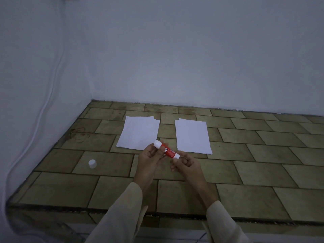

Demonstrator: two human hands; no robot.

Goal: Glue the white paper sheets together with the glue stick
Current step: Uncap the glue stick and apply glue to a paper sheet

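My left hand (pixel 150 156) curls round the upper half of the glue stick (pixel 167 151); my right hand (pixel 185 163) pinches its white lower end between thumb and fingertips; the red tube is tilted above the middle of the surface (pixel 245 155). Its white cap (pixel 92 163) stands off it, near the left edge. Two stacks of white paper, the left stack (pixel 138 133) and the right stack (pixel 192 135), lie side by side and apart toward the far edge. My fingers cover part of the label; whether glue shows at the white upper tip, I cannot tell. The surface is tan tile laid like brick; pale walls (pixel 175 58) meet it at the far and left edges; a white cable (pixel 43 106) runs down the left wall.
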